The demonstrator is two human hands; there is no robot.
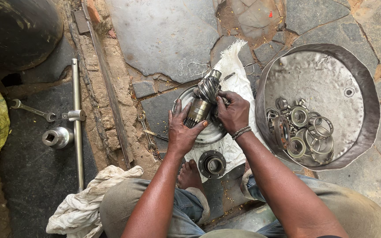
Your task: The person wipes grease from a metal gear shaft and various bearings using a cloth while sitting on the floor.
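1. On the stone-slab floor [164, 35], between the person's knees, a greasy steel pinion shaft with spiral gear teeth at its far end [203, 99] stood tilted over a round grey metal plate [208, 132], which rested on a white woven sack [232, 66].
2. Left hand [181, 130] was cupped against the splined lower end of the shaft, fingers spread and steadying it; right hand [232, 112] was closed around the shaft's middle, just below the gear head.
3. Judged from that grip, the step in hand was handling or seating the shaft on the plate. Any further move would call for both hands to keep the heavy, oily piece from slipping or tipping.
4. Just beside the person's bare foot, on the same sack, lay a dark round flange with a splined bore [211, 164].
5. To the right sat a large, dented, round metal basin [367, 88]. It held a cluster of steel bearing rings, races and washers [303, 128] gathered towards its left and near side; the rest of its bottom was bare metal.
6. Well apart on the left lay a long steel bar with a sliding head [76, 123], a large chrome socket [57, 137] and an open-ended spanner [31, 110], with a crumpled white rag [84, 202] near the left knee.
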